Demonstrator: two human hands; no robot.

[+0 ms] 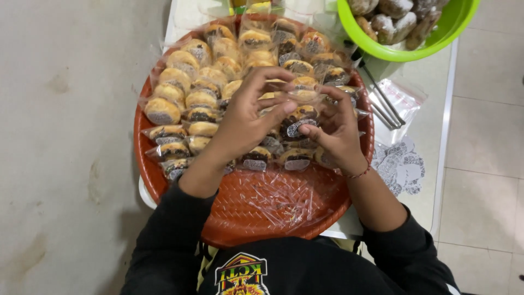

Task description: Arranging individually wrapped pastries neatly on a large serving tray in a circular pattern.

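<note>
Now, pastry (299, 121): golden round, dark filling, clear wrapper, mid-tray.
Left hand (246, 116): fingers pinching its wrapper.
Right hand (334, 130): curled, gripping the same wrapper.
Tray (256, 210): orange, woven.

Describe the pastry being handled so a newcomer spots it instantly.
Start at the round orange woven tray filled with rows of bagged pastries. Between the left hand and right hand, near the tray's middle, is the wrapped pastry. Unlike its neighbours, fingers pinch its clear bag.

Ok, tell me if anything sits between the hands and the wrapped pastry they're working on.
Nothing visible does. The left hand and right hand are both already on the wrapped pastry, holding it above the rows of packed pastries on the orange tray.
</note>
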